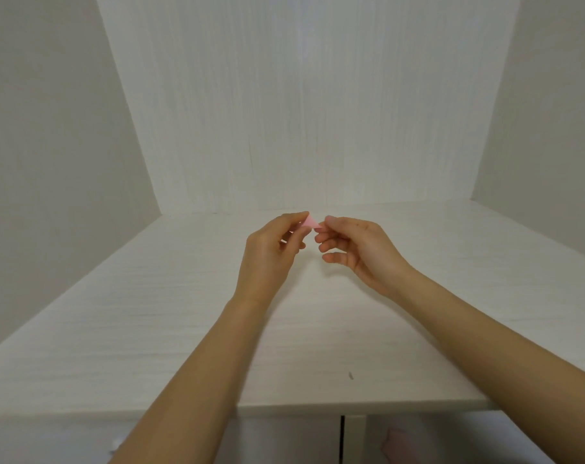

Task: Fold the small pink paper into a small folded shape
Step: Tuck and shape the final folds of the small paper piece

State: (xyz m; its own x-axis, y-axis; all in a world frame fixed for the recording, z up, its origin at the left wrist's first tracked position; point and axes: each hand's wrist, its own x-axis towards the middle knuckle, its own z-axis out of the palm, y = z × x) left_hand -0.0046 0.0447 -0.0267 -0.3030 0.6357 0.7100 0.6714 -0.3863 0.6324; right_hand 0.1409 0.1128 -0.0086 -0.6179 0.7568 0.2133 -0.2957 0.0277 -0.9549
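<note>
Between both hands (318, 246), pink paper (310, 223).

Soft even light, faint shadows under forearms, wide-angle bending at edges, slight overall softness.

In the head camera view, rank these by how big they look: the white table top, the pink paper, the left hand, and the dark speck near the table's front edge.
1. White wood-grain table top
2. Left hand
3. Small pink folded paper, mostly hidden by fingers
4. Dark speck; nearer the camera, yet looks smallest
</note>
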